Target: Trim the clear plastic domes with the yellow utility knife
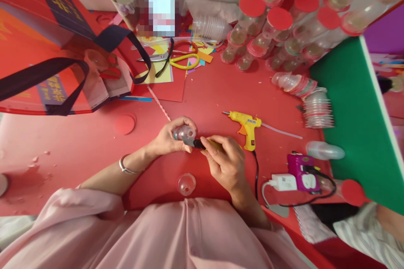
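Note:
My left hand (172,136) is wrapped round a small clear plastic cup piece (180,132) that has a hole in its end. In my right hand (225,162) is a cutter (198,143) with a yellow and black handle, its grey blade against the edge of the piece. Below the two hands a clear plastic dome (186,184) with a small hole lies on the red table (151,195). To the right of my right hand rests a yellow glue gun (246,126), a clear glue stick in its back end. A red disc (125,124) lies left of my left hand.
Scissors (184,61) lie on coloured paper at the back. Clear assemblies with red discs (251,6) stand back right, near stacked clear lids (318,108) and a green panel (356,122). A purple power adapter (303,172) sits right. A red bag (28,50) stands left. Another person's arm (389,220) shows lower right.

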The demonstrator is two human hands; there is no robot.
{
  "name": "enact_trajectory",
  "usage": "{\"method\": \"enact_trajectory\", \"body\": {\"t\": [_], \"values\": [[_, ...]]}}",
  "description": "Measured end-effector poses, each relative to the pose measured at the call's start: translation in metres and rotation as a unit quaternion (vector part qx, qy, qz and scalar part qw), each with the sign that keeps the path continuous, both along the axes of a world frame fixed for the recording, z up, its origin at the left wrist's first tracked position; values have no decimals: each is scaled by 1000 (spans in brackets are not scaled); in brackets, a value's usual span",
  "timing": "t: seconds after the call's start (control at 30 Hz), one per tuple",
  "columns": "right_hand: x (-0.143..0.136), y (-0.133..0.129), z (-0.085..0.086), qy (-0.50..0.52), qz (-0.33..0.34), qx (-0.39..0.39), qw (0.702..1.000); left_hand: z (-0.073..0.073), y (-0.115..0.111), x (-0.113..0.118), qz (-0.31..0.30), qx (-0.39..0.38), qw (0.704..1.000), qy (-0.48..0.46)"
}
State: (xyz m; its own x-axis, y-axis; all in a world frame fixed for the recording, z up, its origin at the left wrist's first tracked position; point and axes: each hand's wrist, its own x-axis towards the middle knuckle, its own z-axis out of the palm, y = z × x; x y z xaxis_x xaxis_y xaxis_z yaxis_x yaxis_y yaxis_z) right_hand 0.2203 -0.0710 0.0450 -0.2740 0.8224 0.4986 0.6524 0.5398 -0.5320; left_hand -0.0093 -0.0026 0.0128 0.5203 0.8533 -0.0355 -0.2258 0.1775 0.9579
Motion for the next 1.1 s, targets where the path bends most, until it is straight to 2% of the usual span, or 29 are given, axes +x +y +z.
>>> {"method": "enact_trajectory", "body": {"t": [0.17, 0.33, 0.5, 1.1], "values": [[-1, -1, -1, -2, 3, -16, 1000, 0, -1, -1, -3, 0, 1000, -1], [-3, -1, -2, -97, 7, -10, 995, 1, 0, -1, 4, 15, 1000, 8], [-3, -1, -1, -135, 2, -9, 991, 1, 0, 0, 9, 19, 1000, 15], [-4, -1, 3, -130, -2, -5, 991, 2, -1, 1, 13, 22, 1000, 8]]}}
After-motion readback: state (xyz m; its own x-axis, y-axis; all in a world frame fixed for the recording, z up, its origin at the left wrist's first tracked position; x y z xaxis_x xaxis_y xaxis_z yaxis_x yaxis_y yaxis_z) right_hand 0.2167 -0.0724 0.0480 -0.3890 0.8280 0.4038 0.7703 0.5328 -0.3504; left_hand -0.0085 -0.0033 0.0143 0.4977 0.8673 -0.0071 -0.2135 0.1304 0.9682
